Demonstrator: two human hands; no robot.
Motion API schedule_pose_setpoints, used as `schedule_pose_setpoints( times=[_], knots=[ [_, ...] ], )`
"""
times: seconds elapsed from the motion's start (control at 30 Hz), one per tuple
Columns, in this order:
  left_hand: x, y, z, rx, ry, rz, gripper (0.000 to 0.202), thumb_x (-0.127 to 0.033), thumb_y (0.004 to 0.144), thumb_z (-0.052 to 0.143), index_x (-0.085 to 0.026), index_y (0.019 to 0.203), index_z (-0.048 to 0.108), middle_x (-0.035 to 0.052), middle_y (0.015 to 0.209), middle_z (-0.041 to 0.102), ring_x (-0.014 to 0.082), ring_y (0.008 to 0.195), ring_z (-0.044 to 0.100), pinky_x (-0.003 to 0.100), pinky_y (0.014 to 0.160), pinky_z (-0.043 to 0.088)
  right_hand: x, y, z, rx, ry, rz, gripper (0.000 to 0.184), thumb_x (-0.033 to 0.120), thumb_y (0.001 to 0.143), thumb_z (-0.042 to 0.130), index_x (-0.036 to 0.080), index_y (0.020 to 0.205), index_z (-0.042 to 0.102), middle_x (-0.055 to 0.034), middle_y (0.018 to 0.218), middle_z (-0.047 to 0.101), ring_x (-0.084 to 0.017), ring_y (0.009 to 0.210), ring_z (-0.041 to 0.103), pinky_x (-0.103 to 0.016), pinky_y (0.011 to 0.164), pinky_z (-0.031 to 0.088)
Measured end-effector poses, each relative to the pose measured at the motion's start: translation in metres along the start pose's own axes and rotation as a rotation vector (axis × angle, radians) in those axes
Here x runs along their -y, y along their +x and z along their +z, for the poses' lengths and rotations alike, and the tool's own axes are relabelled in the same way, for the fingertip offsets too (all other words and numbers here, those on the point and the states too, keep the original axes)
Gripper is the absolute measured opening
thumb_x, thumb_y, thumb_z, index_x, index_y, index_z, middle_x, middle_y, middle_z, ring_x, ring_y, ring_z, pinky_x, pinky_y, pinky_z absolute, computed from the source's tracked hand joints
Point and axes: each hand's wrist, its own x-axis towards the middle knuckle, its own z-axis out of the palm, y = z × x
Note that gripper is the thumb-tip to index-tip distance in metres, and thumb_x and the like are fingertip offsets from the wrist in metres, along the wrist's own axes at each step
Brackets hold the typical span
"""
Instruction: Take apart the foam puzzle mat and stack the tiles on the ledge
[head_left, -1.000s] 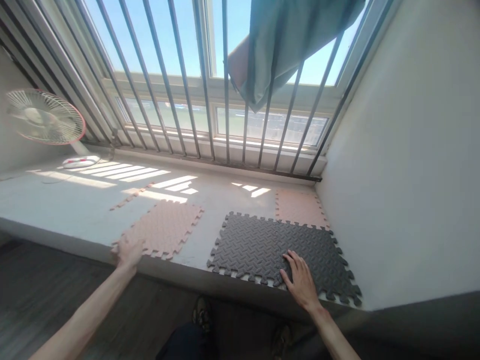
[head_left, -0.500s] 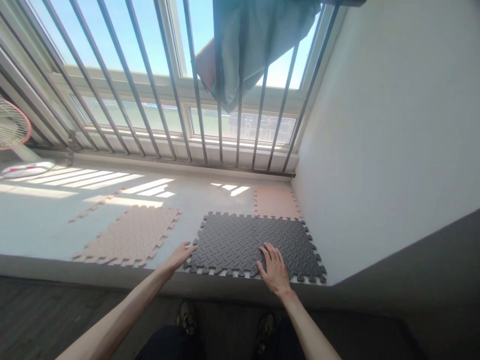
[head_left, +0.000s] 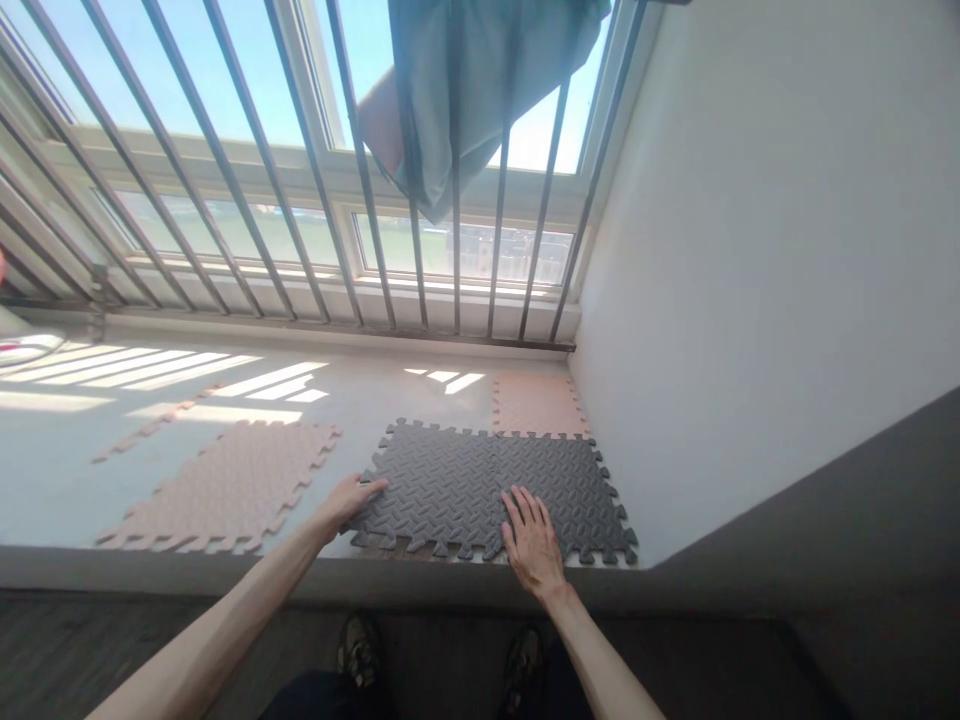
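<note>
Two dark grey foam mat tiles lie side by side on the pale ledge, their edges meeting at a seam. My left hand (head_left: 351,500) pinches the outer edge of the left grey tile (head_left: 431,480), thumb on top and fingers hidden beneath; that edge looks slightly raised. On the right grey tile (head_left: 574,480), close to the seam, my right hand (head_left: 534,540) rests flat with fingers stretched out. Behind the right tile, in the corner, sits a pink foam tile (head_left: 536,402). Another pink tile (head_left: 232,480) lies apart on the left.
A narrow pink edging strip (head_left: 157,422) is farther left on the ledge (head_left: 45,490). Metal bars (head_left: 456,250) stand along the window, with grey-green cloth (head_left: 480,100) hanging there. A white wall (head_left: 765,250) bounds the right side. My shoes (head_left: 358,650) are on the dark floor below.
My left hand has closed on the left grey tile's edge, which has risen a little. My right hand stays on the right tile. The view has shifted slightly right.
</note>
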Motion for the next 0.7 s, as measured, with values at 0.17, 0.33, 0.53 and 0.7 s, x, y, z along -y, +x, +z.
schedule_pose_setpoints(
  times=[0.17, 0.33, 0.53, 0.7],
  knots=[
    [-0.017, -0.009, 0.003, 0.063, -0.118, 0.079, 0.073, -0.054, 0.068, 0.087, -0.021, 0.126, 0.059, 0.0099, 0.092, 0.082, 0.0315, 0.087, 0.08, 0.038, 0.07, 0.063, 0.003, 0.004, -0.001, 0.046, 0.006, 0.023, 0.061, 0.037, 0.112, 0.035, 0.029, 0.172, 0.031, -0.0012, 0.18, 0.03, -0.022, 0.168, 0.024, -0.051, 0.137, 0.022],
    [-0.063, -0.044, 0.005, 0.036, 0.009, 0.367, 0.071, -0.06, 0.077, 0.08, -0.023, 0.134, 0.059, 0.0097, 0.1, 0.084, 0.0317, 0.091, 0.08, 0.038, 0.072, 0.062, 0.006, 0.003, 0.001, 0.058, -0.002, 0.041, 0.062, 0.033, 0.109, 0.038, 0.027, 0.171, 0.036, -0.0037, 0.179, 0.032, -0.024, 0.166, 0.028, -0.052, 0.135, 0.022],
    [-0.096, -0.063, 0.012, 0.005, 0.133, 0.477, 0.059, -0.054, 0.085, 0.073, -0.023, 0.134, 0.063, 0.0102, 0.102, 0.084, 0.0314, 0.093, 0.08, 0.037, 0.075, 0.061, 0.004, 0.039, -0.022, 0.12, -0.084, 0.067, 0.059, 0.032, 0.106, 0.043, 0.024, 0.164, 0.047, -0.0095, 0.171, 0.048, -0.03, 0.149, 0.049, -0.051, 0.12, 0.041],
    [-0.091, -0.051, 0.01, -0.021, 0.176, 0.471, 0.059, -0.053, 0.085, 0.073, -0.022, 0.134, 0.063, 0.0115, 0.105, 0.084, 0.0332, 0.095, 0.08, 0.039, 0.075, 0.061, -0.003, 0.109, -0.037, 0.295, -0.162, 0.097, 0.068, 0.025, 0.102, 0.04, 0.026, 0.169, 0.038, -0.0075, 0.177, 0.038, -0.03, 0.135, 0.062, -0.044, 0.103, 0.055]
  ],
)
